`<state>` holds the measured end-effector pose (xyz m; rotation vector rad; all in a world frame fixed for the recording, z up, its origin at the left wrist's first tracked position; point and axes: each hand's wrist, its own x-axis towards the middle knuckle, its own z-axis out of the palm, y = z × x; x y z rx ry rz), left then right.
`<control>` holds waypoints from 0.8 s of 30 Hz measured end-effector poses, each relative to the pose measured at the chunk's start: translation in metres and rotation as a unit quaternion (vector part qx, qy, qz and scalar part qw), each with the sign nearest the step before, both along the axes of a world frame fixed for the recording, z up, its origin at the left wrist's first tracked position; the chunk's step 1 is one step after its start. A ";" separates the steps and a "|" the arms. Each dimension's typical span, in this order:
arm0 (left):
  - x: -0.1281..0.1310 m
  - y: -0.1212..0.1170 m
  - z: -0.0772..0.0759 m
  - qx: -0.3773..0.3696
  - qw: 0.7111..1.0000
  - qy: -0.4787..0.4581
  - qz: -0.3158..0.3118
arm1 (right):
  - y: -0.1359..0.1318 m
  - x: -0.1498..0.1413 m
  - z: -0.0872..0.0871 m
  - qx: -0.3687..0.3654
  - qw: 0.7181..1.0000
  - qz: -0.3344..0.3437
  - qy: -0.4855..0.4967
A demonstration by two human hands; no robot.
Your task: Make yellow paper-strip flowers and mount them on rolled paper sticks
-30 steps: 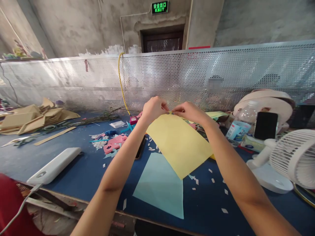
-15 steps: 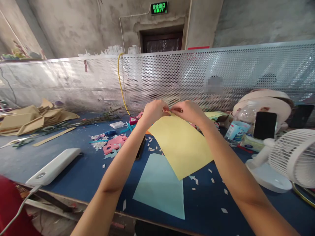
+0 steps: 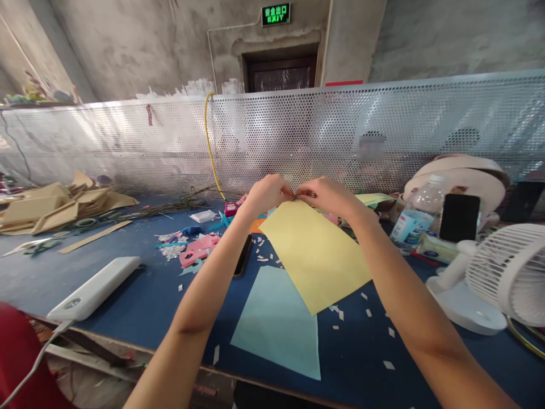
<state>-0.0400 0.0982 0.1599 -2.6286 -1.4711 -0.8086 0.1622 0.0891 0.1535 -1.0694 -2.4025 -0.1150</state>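
A yellow sheet of paper [image 3: 317,255] slants across the middle of the table, its far corner raised at my fingers. My left hand [image 3: 272,192] is closed in a pinch at that corner. My right hand [image 3: 321,195] pinches the same corner from the other side, and the fingertips of both hands nearly meet. Partly under the yellow sheet's near end, a light blue sheet of paper [image 3: 279,324] lies flat on the dark blue table. The exact fold or edge between my fingertips is too small to make out.
Left of my arm are pink paper scraps [image 3: 199,250] and a white power bank [image 3: 96,288] with a cable. A dark phone [image 3: 242,258] lies beside my left forearm. Rightward stand a plastic bottle [image 3: 415,213], a propped phone [image 3: 460,217] and a white fan [image 3: 506,278]. Cardboard pieces [image 3: 55,204] are heaped far left.
Both hands stay at the far corner, with the fingertips slightly lower and closer together. The yellow sheet has shifted slightly, uncovering a little more orange paper near its far left edge.
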 end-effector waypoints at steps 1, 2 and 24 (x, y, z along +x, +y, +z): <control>0.000 0.001 0.000 -0.002 1.000 -0.001 0.000 | 0.000 0.000 0.000 -0.007 1.000 0.001 0.000; 0.000 0.001 0.000 -0.003 1.000 -0.002 0.000 | 0.000 0.001 0.001 -0.013 1.000 0.002 0.000; 0.003 -0.001 0.000 0.027 0.999 0.016 -0.005 | 0.001 -0.003 0.002 0.035 0.999 -0.035 0.001</control>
